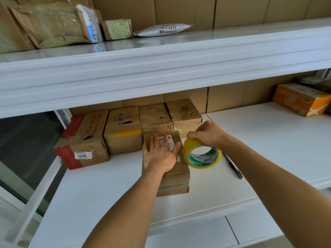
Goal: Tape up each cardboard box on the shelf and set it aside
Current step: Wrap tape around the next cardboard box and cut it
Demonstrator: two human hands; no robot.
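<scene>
Four boxes [125, 129] line the back of the white shelf [107, 185]. In front, the left hand [160, 154] lies flat, fingers spread, on a small box [174, 179]. Beside it, the right hand [208, 133] grips a yellow tape roll [202, 155] from above.

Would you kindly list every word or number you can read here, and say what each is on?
"3011": white sticker on the red-taped box, upside down.
"HG" or similar: handwritten on the back-row box, uncertain.
"18-2-2217": grey mailer bag, first digits unclear.
Too small or blurred: tape roll core, the label under the left hand, orange box.
</scene>
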